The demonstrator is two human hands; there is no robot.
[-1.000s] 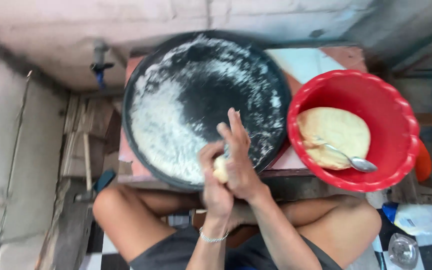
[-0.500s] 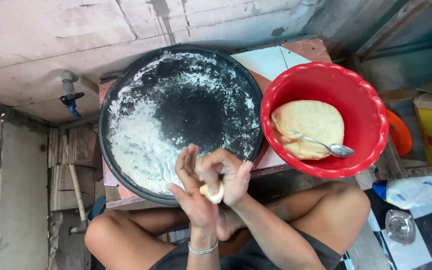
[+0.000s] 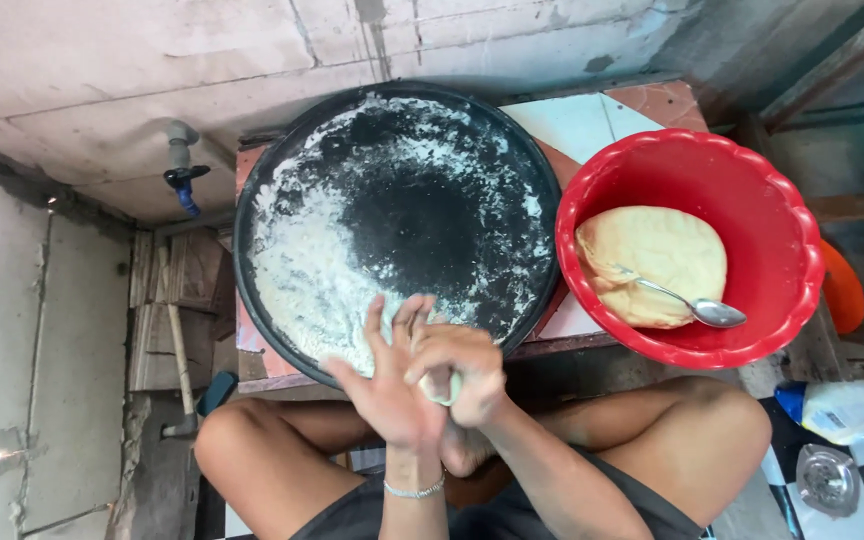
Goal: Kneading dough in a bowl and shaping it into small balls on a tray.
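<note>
My left hand (image 3: 384, 385) and my right hand (image 3: 460, 365) are pressed together around a small pale dough ball (image 3: 442, 388), of which only a sliver shows between the palms. They hover over the near rim of a round black tray (image 3: 397, 215) dusted with white flour, heaped thickest at its left side. To the right stands a red plastic bowl (image 3: 687, 245) holding a large lump of dough (image 3: 652, 265) with a metal spoon (image 3: 687, 303) resting on it.
The tray and bowl sit on a low tiled stand (image 3: 592, 120). My crossed bare legs (image 3: 282, 450) are below it. A wall tap with a blue handle (image 3: 182, 175) is at the left. A plastic bag (image 3: 857, 410) and a small glass (image 3: 827, 478) lie at the lower right.
My hands have kept rubbing the dough ball between the palms, fingers shifting from upright to angled. The view has swung, so the tray and bowl sit more to the right.
</note>
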